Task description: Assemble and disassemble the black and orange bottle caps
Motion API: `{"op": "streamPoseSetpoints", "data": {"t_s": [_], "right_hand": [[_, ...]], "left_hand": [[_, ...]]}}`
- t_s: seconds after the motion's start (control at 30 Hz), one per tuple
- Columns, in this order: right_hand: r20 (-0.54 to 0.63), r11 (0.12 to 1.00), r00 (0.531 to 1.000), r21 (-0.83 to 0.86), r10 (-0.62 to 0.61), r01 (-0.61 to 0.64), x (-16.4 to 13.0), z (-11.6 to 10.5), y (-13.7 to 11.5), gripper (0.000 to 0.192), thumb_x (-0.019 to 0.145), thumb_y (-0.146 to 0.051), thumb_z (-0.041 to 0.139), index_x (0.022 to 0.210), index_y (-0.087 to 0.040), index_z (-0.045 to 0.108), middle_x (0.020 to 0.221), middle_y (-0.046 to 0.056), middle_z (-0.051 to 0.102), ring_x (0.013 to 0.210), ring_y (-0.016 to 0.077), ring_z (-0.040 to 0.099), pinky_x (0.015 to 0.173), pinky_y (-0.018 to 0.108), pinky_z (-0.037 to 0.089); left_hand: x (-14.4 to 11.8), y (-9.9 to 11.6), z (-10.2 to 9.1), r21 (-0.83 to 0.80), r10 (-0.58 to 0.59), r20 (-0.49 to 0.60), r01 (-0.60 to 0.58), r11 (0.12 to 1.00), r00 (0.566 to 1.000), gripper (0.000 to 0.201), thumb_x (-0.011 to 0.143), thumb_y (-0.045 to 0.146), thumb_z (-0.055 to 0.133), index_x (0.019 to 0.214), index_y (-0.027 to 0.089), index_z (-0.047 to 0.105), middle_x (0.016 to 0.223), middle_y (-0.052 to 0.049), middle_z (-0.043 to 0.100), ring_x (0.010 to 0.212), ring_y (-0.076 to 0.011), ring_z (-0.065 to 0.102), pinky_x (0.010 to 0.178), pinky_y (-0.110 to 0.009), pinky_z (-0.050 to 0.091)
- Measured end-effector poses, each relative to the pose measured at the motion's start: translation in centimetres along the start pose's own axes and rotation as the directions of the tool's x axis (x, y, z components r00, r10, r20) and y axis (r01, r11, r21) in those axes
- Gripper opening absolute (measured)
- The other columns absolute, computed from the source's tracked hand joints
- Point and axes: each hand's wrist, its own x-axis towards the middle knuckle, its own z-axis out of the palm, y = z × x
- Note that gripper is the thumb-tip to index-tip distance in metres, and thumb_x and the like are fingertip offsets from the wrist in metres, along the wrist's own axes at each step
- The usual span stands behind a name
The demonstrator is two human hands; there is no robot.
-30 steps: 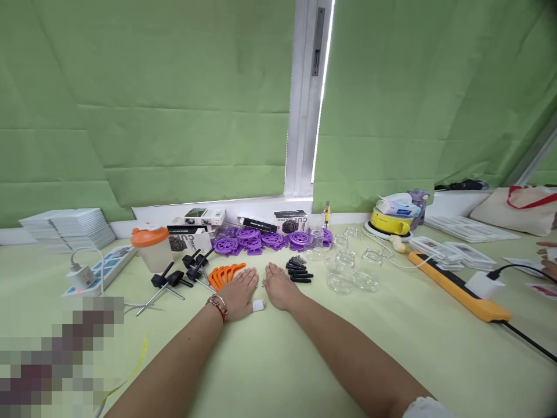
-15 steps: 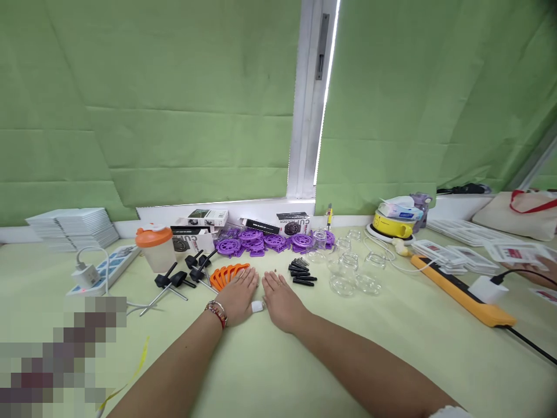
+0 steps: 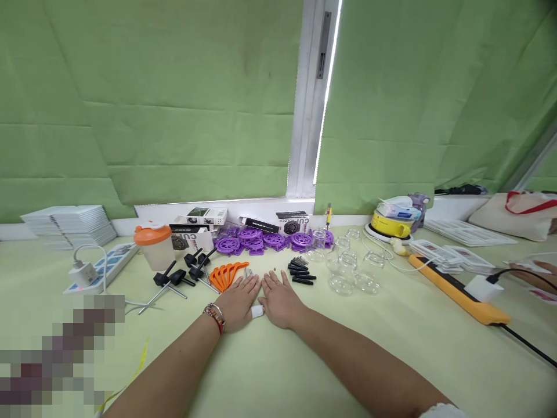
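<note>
My left hand (image 3: pixel 238 303) lies flat on the pale green table, fingers out, with a white wrap on its thumb. Beside it, fingertips nearly touching, my right hand (image 3: pixel 279 302) also rests flat. Neither holds anything. Orange hook-shaped parts (image 3: pixel 226 275) lie just beyond my left fingers, and black parts with metal rods (image 3: pixel 167 278) sit farther left. Short black tubes (image 3: pixel 300 274) and small springs (image 3: pixel 299 260) are ahead of my right hand. Behind them is a pile of purple wheel-like plastic parts (image 3: pixel 274 241). Several clear glass or plastic vessels (image 3: pixel 343 281) stand to the right.
At left are an orange-lidded shaker cup (image 3: pixel 154 252), a power strip (image 3: pixel 115 264) and stacked white panels (image 3: pixel 65 226). Boxes (image 3: pixel 293 223) line the wall. At right are a yellow pot (image 3: pixel 391 226), an orange power strip (image 3: pixel 461 293) and another person's hand (image 3: pixel 537 276).
My hands stay flat, my right hand shifting slightly left towards the left one. Metal pins now show beside the orange parts. At far right the other person's hand has moved a white-framed panel away.
</note>
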Motion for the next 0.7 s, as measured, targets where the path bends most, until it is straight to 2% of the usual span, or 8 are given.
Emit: {"op": "streamPoseSetpoints", "data": {"t_s": [0.27,0.47,0.7], "right_hand": [[0.001,1.000,1.000,-0.028,-0.009,0.009,1.8,-0.3,0.3,0.065,0.094,-0.046,0.019,0.142,-0.004,0.034,0.149,0.017,0.030,0.142,0.0280,0.011,0.112,0.050,-0.008],[-0.012,0.999,1.000,-0.038,-0.010,0.010,2.1,0.2,0.7,0.068,0.093,-0.049,0.017,0.142,-0.004,0.033,0.149,0.017,0.028,0.142,0.0295,0.010,0.111,0.052,-0.009],[-0.026,0.999,1.000,-0.048,0.012,-0.013,1.9,0.3,0.7,0.069,0.093,-0.050,0.017,0.144,-0.005,0.029,0.151,0.016,0.024,0.142,0.0292,0.008,0.111,0.054,-0.011]], "left_hand": [[0.5,-1.0,0.7,-0.042,-0.016,-0.039,0.014,0.999,0.999,0.080,0.087,0.063,0.028,0.145,0.008,0.024,0.151,-0.019,0.021,0.141,-0.0289,0.017,0.114,-0.045,0.016],[0.7,-1.4,0.8,-0.044,-0.014,-0.020,0.013,0.999,1.000,0.083,0.086,0.064,0.028,0.145,0.006,0.023,0.152,-0.020,0.019,0.141,-0.0297,0.017,0.114,-0.045,0.017],[0.6,-1.1,1.0,0.036,-0.015,-0.095,0.019,0.999,0.995,0.076,0.088,0.057,0.028,0.145,0.007,0.023,0.153,-0.019,0.017,0.142,-0.0282,0.012,0.114,-0.046,0.012]]}}
